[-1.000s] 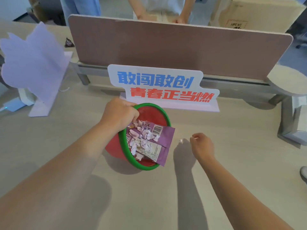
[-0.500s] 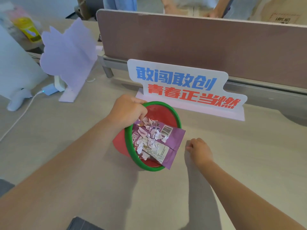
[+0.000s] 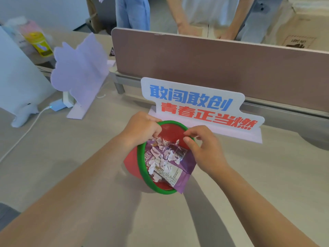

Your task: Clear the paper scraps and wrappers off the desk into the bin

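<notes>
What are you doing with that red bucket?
A person is tidying a desk. Their left hand grips the green rim of a small red bin, tilting it. Their right hand is over the opening. A purple wrapper and white paper scraps sit inside, the wrapper poking over the rim.

An open-plan office — a pale counter (image 3: 249, 184) backed by a low partition screen (image 3: 213, 68), a slogan sign (image 3: 199, 106) standing near its far edge, a charger cable (image 3: 26, 129) trailing at its left — people standing beyond.

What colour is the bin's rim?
Green, around the red bin; rim clearest in the head view.
</notes>
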The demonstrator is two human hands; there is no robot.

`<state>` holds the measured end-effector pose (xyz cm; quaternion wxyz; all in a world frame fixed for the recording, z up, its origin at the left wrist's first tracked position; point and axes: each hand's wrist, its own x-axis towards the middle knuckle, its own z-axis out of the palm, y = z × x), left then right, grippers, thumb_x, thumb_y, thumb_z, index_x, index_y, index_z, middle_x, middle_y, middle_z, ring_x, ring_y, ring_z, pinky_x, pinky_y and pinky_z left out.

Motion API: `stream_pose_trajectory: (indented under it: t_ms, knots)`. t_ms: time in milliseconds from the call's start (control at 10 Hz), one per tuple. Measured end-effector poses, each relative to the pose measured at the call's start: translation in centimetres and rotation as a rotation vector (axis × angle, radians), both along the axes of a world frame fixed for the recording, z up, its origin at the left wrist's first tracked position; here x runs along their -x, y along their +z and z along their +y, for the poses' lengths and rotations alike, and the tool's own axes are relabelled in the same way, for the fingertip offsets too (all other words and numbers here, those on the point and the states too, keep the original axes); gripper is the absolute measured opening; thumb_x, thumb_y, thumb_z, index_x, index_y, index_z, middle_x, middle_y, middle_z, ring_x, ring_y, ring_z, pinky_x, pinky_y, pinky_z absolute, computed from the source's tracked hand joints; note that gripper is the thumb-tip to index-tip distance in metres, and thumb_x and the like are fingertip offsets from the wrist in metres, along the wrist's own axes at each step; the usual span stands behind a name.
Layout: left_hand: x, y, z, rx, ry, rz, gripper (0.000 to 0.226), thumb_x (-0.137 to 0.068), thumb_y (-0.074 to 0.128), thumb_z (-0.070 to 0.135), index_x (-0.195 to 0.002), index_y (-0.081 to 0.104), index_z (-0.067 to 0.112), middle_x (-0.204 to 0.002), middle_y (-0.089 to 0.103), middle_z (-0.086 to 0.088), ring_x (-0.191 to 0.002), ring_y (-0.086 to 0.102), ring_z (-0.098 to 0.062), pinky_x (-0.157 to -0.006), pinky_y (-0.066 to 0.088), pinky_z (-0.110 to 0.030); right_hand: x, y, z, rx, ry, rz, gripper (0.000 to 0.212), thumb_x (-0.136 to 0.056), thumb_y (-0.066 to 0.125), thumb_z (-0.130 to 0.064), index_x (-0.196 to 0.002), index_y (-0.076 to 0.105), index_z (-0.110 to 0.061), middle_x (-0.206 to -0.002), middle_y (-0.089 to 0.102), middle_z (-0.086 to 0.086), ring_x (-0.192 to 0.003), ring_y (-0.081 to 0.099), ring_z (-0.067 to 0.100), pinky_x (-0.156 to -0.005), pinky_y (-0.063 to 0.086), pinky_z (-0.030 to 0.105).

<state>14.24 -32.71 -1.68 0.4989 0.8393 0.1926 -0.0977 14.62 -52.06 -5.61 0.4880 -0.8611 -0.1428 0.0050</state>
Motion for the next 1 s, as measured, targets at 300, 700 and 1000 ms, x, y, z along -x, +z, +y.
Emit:
stream_pose_trajectory:
  t_ms: [300,700,1000]
  knots:
    - [0.8,-0.5,1.3,0.240,0.250,-0.056,0.050,-0.041,0.050,0.000,-0.082,0.077,-0.011,-0.059,0.062,-0.014,-0.049,0.048,-0.027,-0.041,0.034,-0.019,3.9,-2.8,0.3,-0.383,-0.219,0.652,0.031,-0.096,0.037,-0.041,-0.108,0.049,-0.015,-0.099,0.066,0.006,-0.089,0.065,0.023,-0.073,0.056,0.041]
    - [2.1,-7.8,-2.6,0.506,0.282,0.018,0.067,-0.014,0.069,0.017,-0.076,0.064,-0.009,-0.082,0.057,-0.018,-0.072,0.050,-0.034,-0.070,0.039,-0.045,5.6,-2.3,-4.2,-0.128,-0.508,0.477,0.032,-0.091,0.046,-0.042,-0.094,0.051,-0.011,-0.083,0.063,0.005,-0.077,0.059,0.023,-0.065,0.045,0.036]
    - [2.0,-4.7,-2.5,0.365,0.090,0.082,0.010,-0.084,0.067,0.014,-0.085,0.077,0.011,-0.065,0.070,0.001,-0.067,0.061,-0.025,-0.068,0.044,-0.030,5.0,-0.7,-4.8,0.034,-0.595,0.305,0.039,-0.093,0.042,-0.043,-0.090,0.061,-0.009,-0.081,0.066,0.007,-0.069,0.057,0.019,-0.052,0.037,0.026]
